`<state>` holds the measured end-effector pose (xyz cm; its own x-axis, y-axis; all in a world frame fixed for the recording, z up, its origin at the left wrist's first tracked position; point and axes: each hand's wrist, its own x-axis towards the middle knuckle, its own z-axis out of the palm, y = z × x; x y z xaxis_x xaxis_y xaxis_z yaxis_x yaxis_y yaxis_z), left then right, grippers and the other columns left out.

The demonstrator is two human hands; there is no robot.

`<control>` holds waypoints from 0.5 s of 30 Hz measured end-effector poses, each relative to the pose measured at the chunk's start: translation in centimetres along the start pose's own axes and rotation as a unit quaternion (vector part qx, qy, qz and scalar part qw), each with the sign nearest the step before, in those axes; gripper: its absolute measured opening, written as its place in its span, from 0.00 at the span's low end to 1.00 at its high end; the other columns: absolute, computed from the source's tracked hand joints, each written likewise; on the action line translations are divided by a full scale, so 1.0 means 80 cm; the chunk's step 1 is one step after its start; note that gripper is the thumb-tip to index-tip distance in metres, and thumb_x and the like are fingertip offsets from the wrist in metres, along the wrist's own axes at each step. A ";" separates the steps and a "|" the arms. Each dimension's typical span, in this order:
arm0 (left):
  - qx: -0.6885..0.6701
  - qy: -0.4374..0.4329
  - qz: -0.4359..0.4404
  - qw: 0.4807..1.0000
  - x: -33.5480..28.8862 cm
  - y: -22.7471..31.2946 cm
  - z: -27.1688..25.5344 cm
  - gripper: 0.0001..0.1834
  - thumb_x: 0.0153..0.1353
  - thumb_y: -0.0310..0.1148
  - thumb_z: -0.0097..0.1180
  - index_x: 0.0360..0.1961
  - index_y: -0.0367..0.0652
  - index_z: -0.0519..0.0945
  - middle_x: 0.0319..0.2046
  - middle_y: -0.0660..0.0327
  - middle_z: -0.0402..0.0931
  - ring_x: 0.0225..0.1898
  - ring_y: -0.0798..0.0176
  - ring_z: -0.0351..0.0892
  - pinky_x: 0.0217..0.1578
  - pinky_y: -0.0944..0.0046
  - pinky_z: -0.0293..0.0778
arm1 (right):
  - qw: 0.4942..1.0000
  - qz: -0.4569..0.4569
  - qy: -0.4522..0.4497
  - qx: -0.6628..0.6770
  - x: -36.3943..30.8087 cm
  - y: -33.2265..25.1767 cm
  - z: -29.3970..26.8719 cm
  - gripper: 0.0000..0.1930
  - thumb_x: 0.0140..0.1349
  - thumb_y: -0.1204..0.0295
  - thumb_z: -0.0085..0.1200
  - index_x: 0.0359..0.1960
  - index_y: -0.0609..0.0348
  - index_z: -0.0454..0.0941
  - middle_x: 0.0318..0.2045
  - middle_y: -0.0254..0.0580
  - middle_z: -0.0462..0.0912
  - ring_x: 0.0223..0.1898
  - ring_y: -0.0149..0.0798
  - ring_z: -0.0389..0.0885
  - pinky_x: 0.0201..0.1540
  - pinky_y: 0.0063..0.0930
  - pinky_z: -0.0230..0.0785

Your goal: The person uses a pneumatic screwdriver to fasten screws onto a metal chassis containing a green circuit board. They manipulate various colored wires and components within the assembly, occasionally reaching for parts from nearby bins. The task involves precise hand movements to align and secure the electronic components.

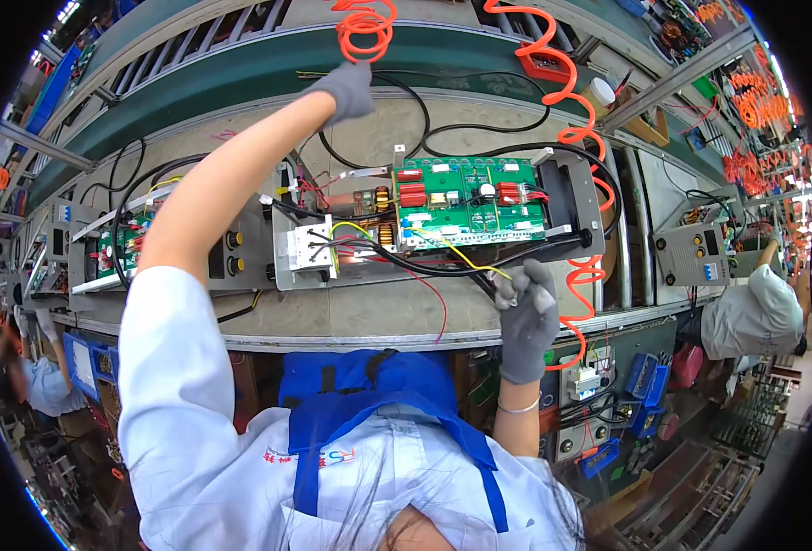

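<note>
My left hand (349, 92), in a grey glove, is raised over the far side of the bench. It is closed at the lower end of an orange coiled hose (365, 32); what lies inside the grip is hidden. My right hand (527, 321), also gloved, is at the near edge of an open metal chassis (351, 271), its fingers curled in. Whatever they hold is too small to make out. The tip of a yellow-green wire (461, 257) ends close to these fingers. A green circuit board (470, 204) with red and white parts sits in the chassis, beside a white terminal block (309, 248).
A second chassis (103, 257) stands to the left. Another orange coiled hose (585, 275) hangs down at the right. Black cables (429, 119) loop behind the board. Blue bins (644, 386) are at the lower right. A co-worker (755, 308) is at the far right, others at left.
</note>
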<state>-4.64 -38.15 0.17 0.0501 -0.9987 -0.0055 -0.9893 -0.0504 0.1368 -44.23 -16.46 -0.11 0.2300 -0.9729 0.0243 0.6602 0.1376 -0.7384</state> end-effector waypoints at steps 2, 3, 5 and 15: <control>0.045 -0.091 0.039 0.994 -0.064 0.075 -0.060 0.21 0.49 0.36 0.57 0.46 0.42 0.77 0.41 0.45 0.78 0.45 0.45 0.78 0.46 0.53 0.73 | 0.997 0.018 0.065 -0.049 -0.024 -0.007 -0.021 0.22 0.61 0.61 0.48 0.52 0.64 0.69 0.35 0.37 0.75 0.38 0.36 0.76 0.36 0.24 0.70; 0.064 -0.147 0.061 0.985 -0.088 0.093 -0.079 0.17 0.49 0.36 0.57 0.40 0.41 0.81 0.37 0.47 0.80 0.42 0.46 0.79 0.45 0.53 0.73 | 0.992 0.030 0.096 -0.072 -0.036 -0.009 -0.027 0.22 0.62 0.60 0.48 0.52 0.64 0.69 0.34 0.38 0.76 0.38 0.37 0.78 0.37 0.25 0.71; -0.029 -0.306 0.103 0.946 -0.132 0.108 -0.098 0.13 0.51 0.39 0.57 0.32 0.42 0.84 0.31 0.49 0.81 0.38 0.48 0.80 0.42 0.54 0.74 | 0.990 0.050 0.100 -0.083 -0.056 0.008 -0.048 0.23 0.62 0.58 0.48 0.51 0.66 0.70 0.34 0.40 0.78 0.40 0.41 0.80 0.39 0.27 0.75; -0.024 -0.341 0.100 0.934 -0.159 0.105 -0.042 0.18 0.55 0.40 0.51 0.40 0.39 0.81 0.37 0.46 0.80 0.41 0.45 0.79 0.43 0.54 0.72 | 0.975 0.146 0.146 -0.079 -0.084 0.052 -0.039 0.20 0.65 0.63 0.45 0.52 0.67 0.69 0.39 0.47 0.79 0.45 0.43 0.81 0.43 0.30 0.75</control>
<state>-13.17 -25.88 4.69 -0.2495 -0.7574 -0.6034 -0.9617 0.1207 0.2463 -45.25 -9.95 -5.47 0.1636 -0.9111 -0.3784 0.4724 0.4091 -0.7807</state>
